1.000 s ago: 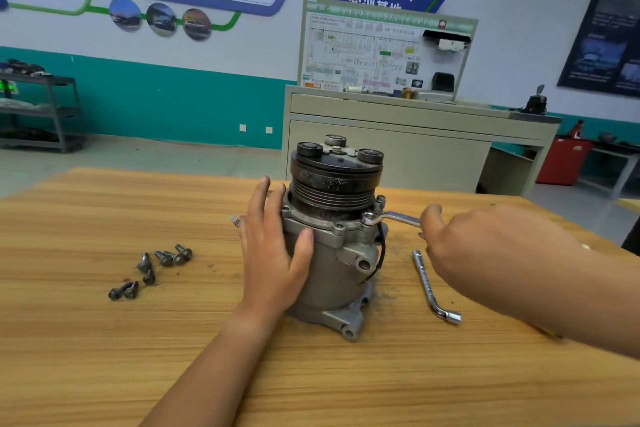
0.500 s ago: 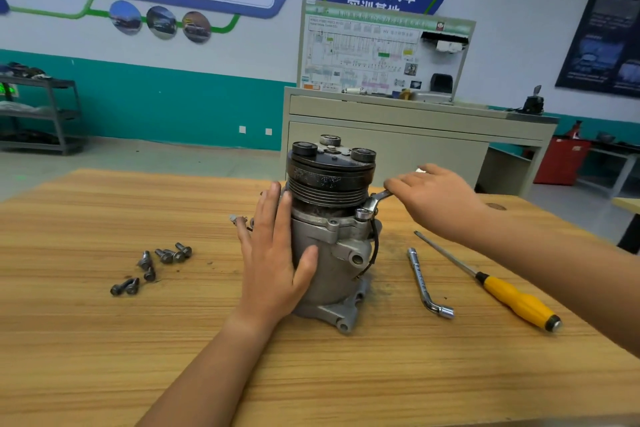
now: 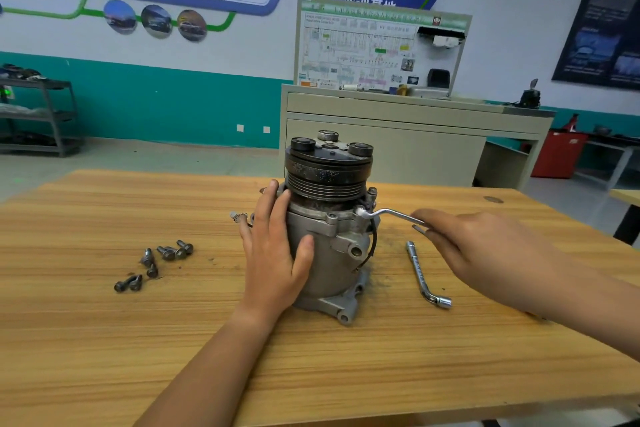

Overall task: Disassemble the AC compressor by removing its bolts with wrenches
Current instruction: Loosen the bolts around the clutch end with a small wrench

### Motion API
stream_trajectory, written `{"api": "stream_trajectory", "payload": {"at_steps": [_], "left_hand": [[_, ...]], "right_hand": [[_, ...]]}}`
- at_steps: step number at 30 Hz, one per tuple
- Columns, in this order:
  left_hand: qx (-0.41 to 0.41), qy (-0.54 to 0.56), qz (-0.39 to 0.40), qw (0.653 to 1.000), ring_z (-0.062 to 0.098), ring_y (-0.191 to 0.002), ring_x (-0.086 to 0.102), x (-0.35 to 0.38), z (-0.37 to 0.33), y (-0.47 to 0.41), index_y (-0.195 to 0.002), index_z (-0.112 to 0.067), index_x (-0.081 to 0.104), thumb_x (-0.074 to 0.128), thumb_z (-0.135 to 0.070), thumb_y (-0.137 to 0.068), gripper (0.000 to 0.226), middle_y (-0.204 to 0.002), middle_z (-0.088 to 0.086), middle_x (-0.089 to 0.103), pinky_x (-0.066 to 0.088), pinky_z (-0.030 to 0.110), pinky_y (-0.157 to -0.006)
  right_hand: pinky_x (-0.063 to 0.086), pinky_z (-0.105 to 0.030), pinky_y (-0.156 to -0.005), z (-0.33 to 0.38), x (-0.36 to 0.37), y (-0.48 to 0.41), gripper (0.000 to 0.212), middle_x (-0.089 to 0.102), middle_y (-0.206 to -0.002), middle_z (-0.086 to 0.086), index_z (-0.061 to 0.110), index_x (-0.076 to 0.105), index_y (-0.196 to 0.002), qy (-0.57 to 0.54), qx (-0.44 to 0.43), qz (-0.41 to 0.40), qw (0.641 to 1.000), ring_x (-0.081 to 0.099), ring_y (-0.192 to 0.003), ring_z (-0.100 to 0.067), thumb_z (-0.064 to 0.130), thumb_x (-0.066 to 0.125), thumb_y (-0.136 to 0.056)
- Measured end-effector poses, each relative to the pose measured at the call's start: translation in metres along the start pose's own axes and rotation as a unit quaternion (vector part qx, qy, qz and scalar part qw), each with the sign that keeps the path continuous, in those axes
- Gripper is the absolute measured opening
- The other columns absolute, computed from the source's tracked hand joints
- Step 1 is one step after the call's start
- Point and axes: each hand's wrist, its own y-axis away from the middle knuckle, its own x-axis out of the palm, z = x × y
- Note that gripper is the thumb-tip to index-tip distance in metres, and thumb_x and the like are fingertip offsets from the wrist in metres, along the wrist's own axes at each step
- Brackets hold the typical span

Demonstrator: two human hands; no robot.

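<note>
compressor [image 3: 334,270] upright on table [image 3: 104,340], left hand [image 3: 273,253] flat against it (fingers straight), right hand [image 3: 485,246] gripping wrench [image 3: 388,213]

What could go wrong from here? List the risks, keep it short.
The wrench bears high on the upright compressor; a hard pull could tip it, since only the left hand steadies it. The right hand holds only the handle's end, so it may slip off. The loose bolts could roll.

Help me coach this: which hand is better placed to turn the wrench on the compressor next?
Right. The right hand holds that wrench, its head on the compressor; the left hand lies flat against it, bracing.
</note>
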Motion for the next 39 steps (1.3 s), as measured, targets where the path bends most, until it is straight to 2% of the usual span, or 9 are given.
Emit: {"api": "stream_trajectory", "payload": {"at_steps": [2, 6, 10, 16, 21, 26, 33, 37, 39], "left_hand": [[0.001, -0.001, -0.001, 1.000, 0.019, -0.137, 0.018, -0.001, 0.000, 0.000, -0.137, -0.013, 0.028, 0.037, -0.031, -0.086, 0.055, -0.146, 0.005, 0.020, 0.015, 0.074, -0.103], [-0.001, 0.005, -0.002, 1.000, 0.018, -0.136, 0.020, -0.001, -0.001, -0.001, -0.134, -0.015, 0.028, 0.037, -0.030, -0.085, 0.052, -0.145, 0.005, 0.022, 0.013, 0.074, -0.103], [-0.009, 0.000, -0.007, 1.000, 0.020, -0.135, 0.022, -0.001, -0.001, -0.002, -0.134, -0.008, 0.037, 0.036, -0.030, -0.085, 0.053, -0.142, 0.005, 0.027, 0.017, 0.073, -0.102], [-0.029, 0.008, -0.027, 0.999, 0.021, -0.130, 0.026, -0.002, -0.001, -0.005, -0.129, 0.001, 0.044, 0.035, -0.028, -0.087, 0.052, -0.139, 0.017, 0.037, 0.026, 0.072, -0.099], [-0.021, 0.012, -0.026, 0.999, 0.021, -0.127, 0.031, -0.001, 0.001, -0.005, -0.127, 0.002, 0.046, 0.036, -0.028, -0.087, 0.051, -0.135, 0.020, 0.042, 0.030, 0.066, -0.100], [-0.025, 0.017, -0.022, 0.999, 0.019, -0.126, 0.033, -0.002, 0.000, -0.003, -0.128, 0.002, 0.045, 0.036, -0.029, -0.087, 0.052, -0.134, 0.019, 0.043, 0.031, 0.055, -0.104], [-0.039, 0.026, -0.031, 0.998, 0.009, -0.126, 0.029, -0.001, -0.001, -0.003, -0.127, -0.001, 0.046, 0.035, -0.030, -0.087, 0.051, -0.135, 0.012, 0.040, 0.029, 0.058, -0.104], [-0.051, 0.042, -0.062, 0.996, 0.002, -0.129, 0.020, 0.001, 0.002, -0.004, -0.120, -0.004, 0.050, 0.035, -0.030, -0.087, 0.045, -0.137, 0.002, 0.025, 0.028, 0.062, -0.104], [-0.048, 0.043, -0.070, 0.995, 0.003, -0.131, 0.017, 0.004, 0.004, -0.005, -0.119, -0.010, 0.049, 0.036, -0.030, -0.087, 0.040, -0.140, 0.006, 0.023, 0.027, 0.066, -0.102]], "right_hand": [[0.047, -0.031, -0.059, 0.002, 0.001, 0.001, 0.034, 0.060, -0.083, 0.007, 0.037, 0.028, -0.132, 0.028, 0.013, -0.007, 1.000, 0.057, -0.073, -0.018, 0.036, 0.025, -0.099], [0.024, -0.025, -0.041, 0.012, -0.001, -0.005, 0.039, 0.043, -0.073, 0.007, 0.034, 0.021, -0.137, 0.130, 0.013, -0.038, 0.991, 0.043, -0.059, -0.019, 0.031, 0.027, -0.099], [0.035, -0.027, -0.049, 0.013, -0.006, -0.008, 0.033, 0.054, -0.078, 0.007, 0.034, 0.029, -0.132, 0.087, 0.020, -0.034, 0.995, 0.056, -0.072, -0.019, 0.032, 0.027, -0.099], [0.036, -0.026, -0.048, 0.009, -0.011, -0.016, 0.032, 0.045, -0.069, 0.006, 0.031, 0.033, -0.129, 0.121, 0.048, -0.002, 0.992, 0.049, -0.064, -0.017, 0.023, 0.031, -0.098], [0.026, -0.023, -0.042, 0.014, -0.022, -0.020, 0.026, 0.038, -0.063, 0.006, 0.027, 0.040, -0.120, 0.158, 0.044, 0.045, 0.985, 0.032, -0.052, -0.009, 0.017, 0.035, -0.096], [0.018, -0.024, -0.038, 0.035, -0.027, -0.011, 0.028, 0.030, -0.059, 0.002, 0.014, 0.034, -0.117, 0.226, 0.024, 0.084, 0.970, 0.026, -0.047, -0.012, 0.005, 0.038, -0.091], [0.020, -0.024, -0.037, 0.038, -0.035, -0.015, 0.031, 0.030, -0.057, 0.003, 0.013, 0.036, -0.123, 0.237, -0.003, 0.098, 0.966, 0.027, -0.046, -0.012, 0.007, 0.037, -0.092], [0.025, -0.023, -0.040, 0.015, -0.027, -0.015, 0.058, 0.038, -0.066, 0.006, 0.024, 0.014, -0.139, 0.193, -0.019, 0.094, 0.976, 0.036, -0.052, -0.010, 0.008, 0.041, -0.090], [0.028, -0.023, -0.044, 0.004, -0.018, -0.022, 0.064, 0.037, -0.070, 0.006, 0.026, 0.015, -0.139, 0.202, -0.021, 0.084, 0.976, 0.037, -0.055, -0.012, 0.004, 0.045, -0.088]]}}
